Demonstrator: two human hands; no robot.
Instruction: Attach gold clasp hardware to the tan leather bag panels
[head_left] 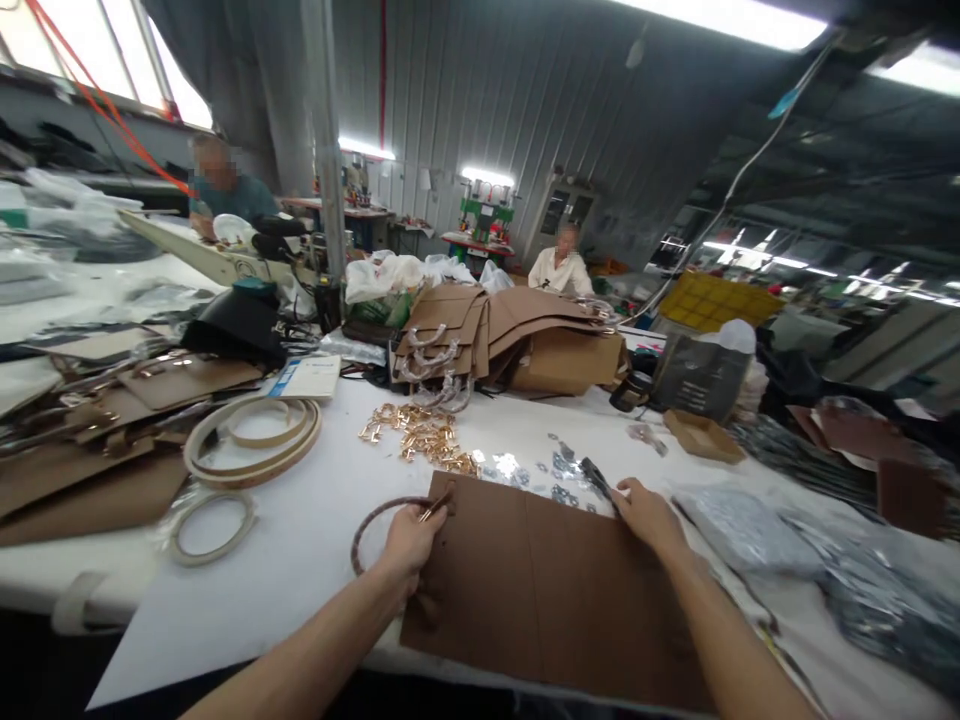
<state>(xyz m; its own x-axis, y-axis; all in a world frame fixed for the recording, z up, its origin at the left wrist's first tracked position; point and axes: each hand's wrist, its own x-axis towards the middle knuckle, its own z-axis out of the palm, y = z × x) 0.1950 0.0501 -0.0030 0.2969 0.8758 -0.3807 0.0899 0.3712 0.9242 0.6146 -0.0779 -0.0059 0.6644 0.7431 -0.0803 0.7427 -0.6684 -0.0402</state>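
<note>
Pinching strap (373, 511) with left grip (409, 540) at panel's (540, 590) corner. Grasping tool (596, 477) with right grip (646, 515) on panel's edge.

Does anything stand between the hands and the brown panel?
Nothing visible does. The left hand grips the far left corner of the brown panel, and the right hand touches its far edge.

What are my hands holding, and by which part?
Left hand pinches the curved brown handle at its end, beside the brown panel. Right hand grips a dark tool by its near end.
</note>
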